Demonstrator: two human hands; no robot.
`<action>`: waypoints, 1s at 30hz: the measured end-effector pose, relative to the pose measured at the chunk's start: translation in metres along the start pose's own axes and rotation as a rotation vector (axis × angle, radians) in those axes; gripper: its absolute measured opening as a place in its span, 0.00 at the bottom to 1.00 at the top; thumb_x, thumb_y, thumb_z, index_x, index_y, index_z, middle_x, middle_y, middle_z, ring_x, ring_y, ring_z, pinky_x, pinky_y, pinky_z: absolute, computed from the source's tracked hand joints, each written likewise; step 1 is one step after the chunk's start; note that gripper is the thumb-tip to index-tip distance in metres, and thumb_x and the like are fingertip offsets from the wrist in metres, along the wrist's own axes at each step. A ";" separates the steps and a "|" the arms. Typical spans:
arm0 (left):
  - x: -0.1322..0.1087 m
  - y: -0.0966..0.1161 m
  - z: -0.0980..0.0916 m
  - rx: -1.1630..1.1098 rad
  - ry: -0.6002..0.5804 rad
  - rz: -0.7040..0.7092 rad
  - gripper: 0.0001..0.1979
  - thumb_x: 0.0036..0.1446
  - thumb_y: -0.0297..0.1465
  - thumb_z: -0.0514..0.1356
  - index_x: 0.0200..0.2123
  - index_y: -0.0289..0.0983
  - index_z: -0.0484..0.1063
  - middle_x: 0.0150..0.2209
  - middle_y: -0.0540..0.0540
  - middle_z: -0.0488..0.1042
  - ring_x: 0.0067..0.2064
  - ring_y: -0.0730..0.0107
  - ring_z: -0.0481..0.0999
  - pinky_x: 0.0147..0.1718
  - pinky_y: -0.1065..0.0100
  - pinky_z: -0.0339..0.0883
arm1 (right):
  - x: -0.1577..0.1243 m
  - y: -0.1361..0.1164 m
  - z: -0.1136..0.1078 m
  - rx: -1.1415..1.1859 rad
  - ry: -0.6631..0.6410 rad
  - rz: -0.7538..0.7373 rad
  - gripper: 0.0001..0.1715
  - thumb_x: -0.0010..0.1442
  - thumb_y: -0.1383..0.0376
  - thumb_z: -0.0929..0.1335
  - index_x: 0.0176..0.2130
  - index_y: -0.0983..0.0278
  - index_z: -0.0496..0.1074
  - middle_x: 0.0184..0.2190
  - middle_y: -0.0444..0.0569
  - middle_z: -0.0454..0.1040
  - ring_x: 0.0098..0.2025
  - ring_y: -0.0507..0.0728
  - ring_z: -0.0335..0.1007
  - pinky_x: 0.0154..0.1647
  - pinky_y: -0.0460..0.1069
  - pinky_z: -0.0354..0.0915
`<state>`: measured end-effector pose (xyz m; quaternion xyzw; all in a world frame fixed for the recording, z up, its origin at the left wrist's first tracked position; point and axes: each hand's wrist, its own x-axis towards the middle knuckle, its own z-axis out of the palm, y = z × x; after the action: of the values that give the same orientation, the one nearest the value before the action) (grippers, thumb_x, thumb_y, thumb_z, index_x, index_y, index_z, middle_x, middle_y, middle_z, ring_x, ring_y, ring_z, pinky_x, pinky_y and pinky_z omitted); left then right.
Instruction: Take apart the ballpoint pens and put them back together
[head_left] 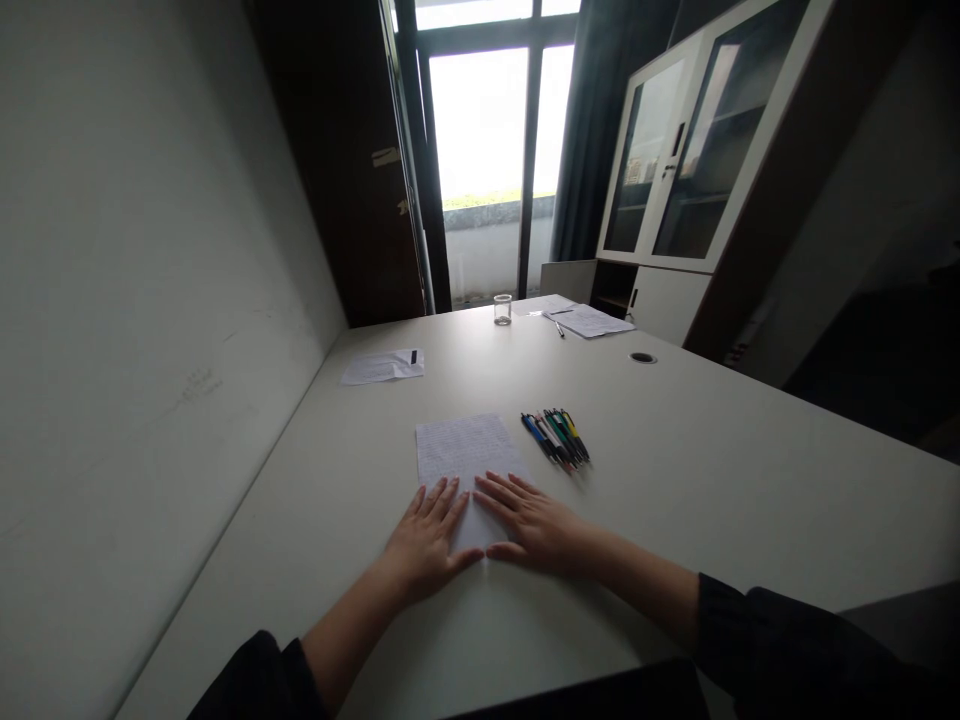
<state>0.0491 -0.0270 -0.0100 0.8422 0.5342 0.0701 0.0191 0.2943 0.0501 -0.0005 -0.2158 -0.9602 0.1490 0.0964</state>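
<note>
A sheet of lined paper [469, 447] lies on the white table [300, 560] in front of me. My left hand [426, 540] rests flat on its lower left part, fingers spread. On the lower right part lies my right hand [531, 520], palm down with its fingers apart. The two thumbs nearly meet at the paper's near edge, and both hands cover some of the sheet. Just right of the paper, several pens [556, 438] lie side by side in a slanted row; blue, white, green and yellow ones show.
A clear glass [502, 310] stands near the far edge, with papers [592, 321] and a single pen [559, 329] to its right. Another paper [382, 367] lies by the left wall. A round cable hole [643, 358] is at the right. A dark object [600, 695] sits at the near edge.
</note>
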 end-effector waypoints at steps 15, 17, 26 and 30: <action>-0.001 0.001 0.000 0.003 0.016 -0.003 0.40 0.61 0.56 0.45 0.70 0.44 0.41 0.71 0.44 0.42 0.71 0.54 0.42 0.66 0.48 0.41 | 0.000 -0.001 0.002 -0.029 0.020 -0.001 0.48 0.62 0.40 0.61 0.70 0.58 0.42 0.70 0.52 0.42 0.71 0.64 0.34 0.70 0.62 0.37; -0.001 0.001 0.000 0.000 0.018 -0.002 0.40 0.62 0.56 0.45 0.70 0.44 0.41 0.71 0.44 0.41 0.71 0.53 0.41 0.66 0.47 0.41 | 0.000 -0.002 0.000 -0.027 0.018 0.002 0.48 0.62 0.40 0.61 0.70 0.58 0.42 0.70 0.52 0.41 0.71 0.64 0.34 0.71 0.62 0.36; -0.002 0.001 0.001 0.008 0.017 -0.003 0.40 0.62 0.56 0.44 0.70 0.43 0.39 0.71 0.43 0.42 0.71 0.54 0.41 0.66 0.47 0.41 | -0.001 -0.004 -0.002 -0.021 -0.003 0.009 0.47 0.63 0.40 0.60 0.70 0.59 0.43 0.70 0.52 0.41 0.71 0.64 0.33 0.70 0.62 0.37; -0.004 0.002 -0.002 -0.004 0.101 -0.001 0.39 0.62 0.55 0.47 0.69 0.43 0.41 0.71 0.42 0.43 0.70 0.53 0.44 0.66 0.46 0.44 | -0.001 -0.005 -0.006 -0.010 0.049 0.005 0.45 0.63 0.42 0.61 0.69 0.59 0.49 0.69 0.53 0.47 0.71 0.65 0.35 0.70 0.64 0.40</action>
<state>0.0490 -0.0320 -0.0087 0.8373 0.5347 0.1137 -0.0062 0.2945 0.0471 0.0065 -0.2220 -0.9578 0.1390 0.1184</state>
